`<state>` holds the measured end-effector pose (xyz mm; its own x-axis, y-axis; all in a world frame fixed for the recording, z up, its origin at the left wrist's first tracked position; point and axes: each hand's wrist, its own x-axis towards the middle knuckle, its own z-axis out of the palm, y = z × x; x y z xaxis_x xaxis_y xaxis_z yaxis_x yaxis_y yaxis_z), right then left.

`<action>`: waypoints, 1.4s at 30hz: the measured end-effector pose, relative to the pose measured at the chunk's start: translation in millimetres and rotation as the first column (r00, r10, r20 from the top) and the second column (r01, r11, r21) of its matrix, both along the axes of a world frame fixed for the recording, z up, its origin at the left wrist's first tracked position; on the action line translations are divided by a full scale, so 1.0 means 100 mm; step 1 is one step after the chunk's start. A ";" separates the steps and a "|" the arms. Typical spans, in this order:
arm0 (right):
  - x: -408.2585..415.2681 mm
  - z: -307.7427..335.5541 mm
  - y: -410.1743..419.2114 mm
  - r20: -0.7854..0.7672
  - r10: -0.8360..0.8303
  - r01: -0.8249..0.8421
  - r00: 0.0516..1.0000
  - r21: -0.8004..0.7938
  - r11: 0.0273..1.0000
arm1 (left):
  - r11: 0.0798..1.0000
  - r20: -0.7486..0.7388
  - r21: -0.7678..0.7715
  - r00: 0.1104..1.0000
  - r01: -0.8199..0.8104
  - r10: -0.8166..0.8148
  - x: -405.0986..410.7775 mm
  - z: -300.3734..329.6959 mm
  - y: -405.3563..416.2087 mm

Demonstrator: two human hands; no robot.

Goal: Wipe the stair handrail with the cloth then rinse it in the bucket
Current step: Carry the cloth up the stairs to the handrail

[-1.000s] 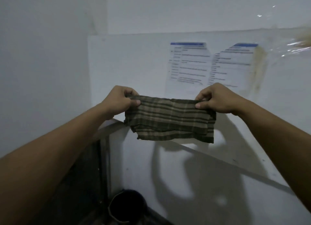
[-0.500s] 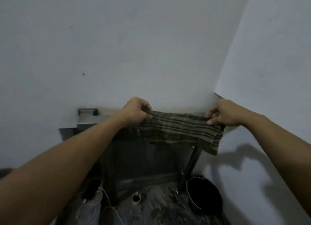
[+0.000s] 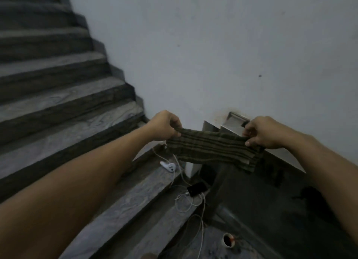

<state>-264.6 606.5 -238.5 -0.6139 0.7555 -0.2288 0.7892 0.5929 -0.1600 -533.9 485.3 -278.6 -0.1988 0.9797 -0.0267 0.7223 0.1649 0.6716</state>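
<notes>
A folded green plaid cloth (image 3: 211, 149) is stretched between both hands in mid-air. My left hand (image 3: 164, 126) pinches its left top corner and my right hand (image 3: 261, 132) pinches its right top corner. Behind the cloth the end of the metal stair handrail (image 3: 235, 122) meets the white wall, and its rail runs down to the right under my right arm. The bucket shows only as a dark shape (image 3: 311, 195) low at the right, beside my right forearm.
Grey stone stairs (image 3: 58, 80) climb at the left. On the lower step lie a white charger plug (image 3: 170, 166), a black phone (image 3: 197, 188) and tangled white cables (image 3: 186, 202). A small round drain opening (image 3: 228, 239) sits in the floor below.
The view has swung left: the papers on the wall and then the bucket slid out to the right, and the stairs came into sight. Both hands keep the cloth stretched between them.
</notes>
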 end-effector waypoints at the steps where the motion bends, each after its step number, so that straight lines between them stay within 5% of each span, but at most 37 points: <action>1: -0.24 -0.01 0.05 -0.002 0.052 -0.052 0.999 -0.007 0.999 | 0.999 -0.007 -0.005 0.999 -0.051 0.051 -0.17 -0.01 -0.10; 17: -4.66 0.19 0.09 -0.052 0.633 -0.634 0.773 -0.016 0.773 | 0.758 0.018 -0.048 0.759 -0.650 0.651 -3.26 0.20 -1.42; 32: -7.88 1.90 0.50 -0.078 0.796 -0.784 0.600 0.143 0.605 | 0.582 0.020 -0.001 0.582 -0.813 0.813 -5.87 1.96 -1.24; 42: -9.67 3.19 0.45 -0.098 0.887 -0.860 0.451 0.218 0.462 | 0.375 0.000 0.059 0.376 -0.925 0.927 -7.08 3.20 -1.33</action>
<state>-1231.2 651.3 80.7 -0.9813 -0.1925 0.0026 -0.1917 0.9759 -0.1039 -1242.2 352.8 41.9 -0.9825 0.1835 0.0314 0.1555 0.7161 0.6804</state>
